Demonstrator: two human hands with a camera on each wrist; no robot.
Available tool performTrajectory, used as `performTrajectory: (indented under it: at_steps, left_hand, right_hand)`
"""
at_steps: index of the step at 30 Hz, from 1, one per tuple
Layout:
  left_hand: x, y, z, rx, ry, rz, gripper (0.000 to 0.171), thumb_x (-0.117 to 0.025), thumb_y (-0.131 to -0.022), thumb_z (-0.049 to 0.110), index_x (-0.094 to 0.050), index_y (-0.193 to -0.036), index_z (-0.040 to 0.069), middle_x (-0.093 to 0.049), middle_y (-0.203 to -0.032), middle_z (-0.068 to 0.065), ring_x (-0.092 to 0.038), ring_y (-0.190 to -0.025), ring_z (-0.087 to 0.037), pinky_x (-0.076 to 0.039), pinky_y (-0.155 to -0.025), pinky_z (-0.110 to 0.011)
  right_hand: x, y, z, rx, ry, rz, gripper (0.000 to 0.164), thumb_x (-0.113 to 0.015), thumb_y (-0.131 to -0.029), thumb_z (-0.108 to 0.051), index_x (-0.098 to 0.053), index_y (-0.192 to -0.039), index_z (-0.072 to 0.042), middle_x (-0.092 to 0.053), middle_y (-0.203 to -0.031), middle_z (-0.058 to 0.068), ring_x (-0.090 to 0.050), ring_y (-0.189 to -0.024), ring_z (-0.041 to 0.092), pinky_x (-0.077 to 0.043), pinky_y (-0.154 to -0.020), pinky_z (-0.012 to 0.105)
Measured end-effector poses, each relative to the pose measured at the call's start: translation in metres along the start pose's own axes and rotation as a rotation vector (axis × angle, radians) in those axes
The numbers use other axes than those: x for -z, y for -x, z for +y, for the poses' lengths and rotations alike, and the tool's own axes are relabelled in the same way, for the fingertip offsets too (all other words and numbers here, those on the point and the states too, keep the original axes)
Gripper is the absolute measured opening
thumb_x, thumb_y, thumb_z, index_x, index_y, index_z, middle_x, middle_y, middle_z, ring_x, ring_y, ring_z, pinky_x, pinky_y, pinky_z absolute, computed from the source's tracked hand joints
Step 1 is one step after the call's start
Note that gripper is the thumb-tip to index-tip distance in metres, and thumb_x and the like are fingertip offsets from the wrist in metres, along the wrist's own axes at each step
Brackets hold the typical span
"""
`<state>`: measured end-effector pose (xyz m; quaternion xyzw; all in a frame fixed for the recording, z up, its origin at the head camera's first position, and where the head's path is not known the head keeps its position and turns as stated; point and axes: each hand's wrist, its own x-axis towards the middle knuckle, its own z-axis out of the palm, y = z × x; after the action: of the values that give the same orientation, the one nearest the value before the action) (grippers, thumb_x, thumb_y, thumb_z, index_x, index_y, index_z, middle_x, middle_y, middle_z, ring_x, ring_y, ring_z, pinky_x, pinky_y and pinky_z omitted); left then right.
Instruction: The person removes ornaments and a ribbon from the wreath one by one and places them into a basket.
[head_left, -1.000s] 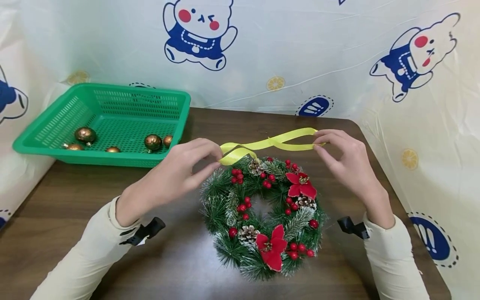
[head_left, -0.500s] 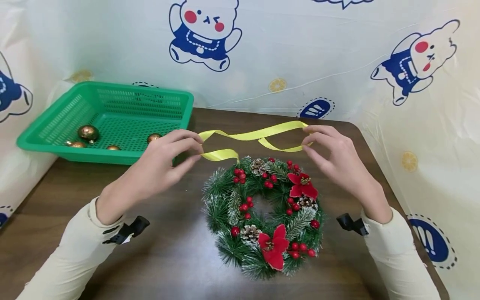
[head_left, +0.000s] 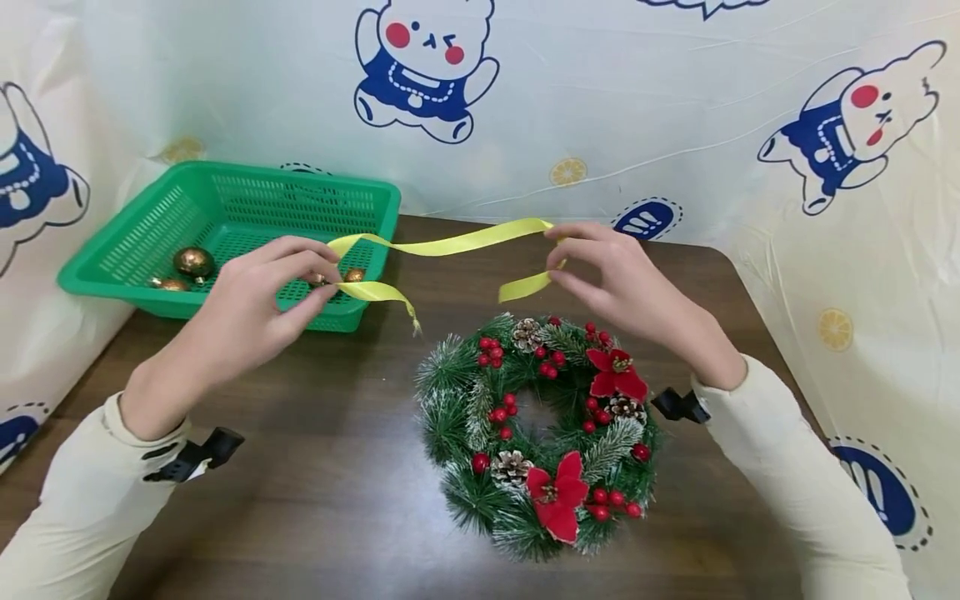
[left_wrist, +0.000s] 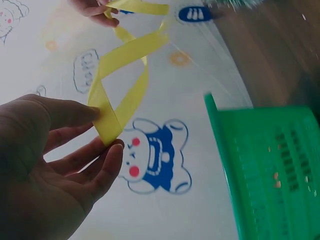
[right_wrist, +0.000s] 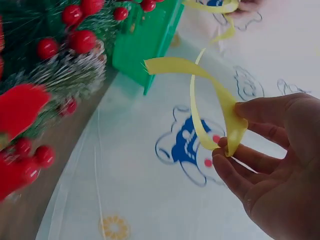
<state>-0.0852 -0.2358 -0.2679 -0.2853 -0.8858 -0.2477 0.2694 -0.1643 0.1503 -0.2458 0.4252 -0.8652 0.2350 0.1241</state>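
Observation:
A yellow ribbon stretches through the air between both hands, above the far side of the table. My left hand pinches it near one end, and a short tail with a frayed tip dangles toward the table. In the left wrist view the ribbon folds over between thumb and fingers. The other end is pinched by my right hand, its loose tail hanging to the left. Below the right hand lies a green wreath with red berries, pinecones and red poinsettias; neither hand touches it.
A green plastic basket stands at the back left, behind my left hand. Brown-gold baubles lie in it, some partly hidden by the hand. A printed sheet hangs behind the brown table.
My left hand has moved left with its ribbon end, in front of the basket. My right hand has shifted left and up. The two ribbon tails have come apart, and the span has lengthened.

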Motion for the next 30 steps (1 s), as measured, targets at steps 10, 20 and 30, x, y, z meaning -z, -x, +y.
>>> performTrajectory:
  at_steps: [10,20,30]
  left_hand:
    - [0.023,0.018,-0.036,0.115,-0.107,0.004,0.018,-0.078,-0.08,-0.003,-0.073,-0.095,0.006,-0.069,-0.11,-0.008,-0.065,-0.078,-0.021,-0.042,-0.074,-0.023]
    - [0.046,0.023,-0.087,0.227,-0.148,-0.004,0.008,-0.073,-0.088,0.002,-0.072,-0.095,0.005,-0.068,-0.111,-0.012,-0.045,-0.079,0.024,-0.036,-0.07,-0.002]
    - [0.062,0.03,-0.133,0.383,-0.146,-0.045,0.01,-0.069,-0.092,0.008,-0.072,-0.1,0.002,-0.066,-0.113,-0.022,-0.04,-0.075,0.029,-0.034,-0.065,0.001]
  right_hand:
    - [-0.041,-0.063,-0.009,0.056,-0.219,-0.08,0.005,-0.069,-0.095,-0.015,-0.072,-0.097,-0.012,-0.064,-0.13,0.005,-0.053,-0.129,0.019,-0.038,-0.111,0.036]
    - [-0.084,-0.13,-0.028,0.097,-0.261,-0.096,0.007,-0.067,-0.096,-0.015,-0.072,-0.097,-0.011,-0.065,-0.128,0.002,-0.052,-0.129,0.013,-0.035,-0.109,0.023]
    - [-0.143,-0.178,-0.045,0.134,-0.215,-0.197,0.014,-0.06,-0.1,-0.013,-0.073,-0.102,-0.008,-0.068,-0.112,0.0,-0.057,-0.113,0.012,-0.041,-0.1,0.02]
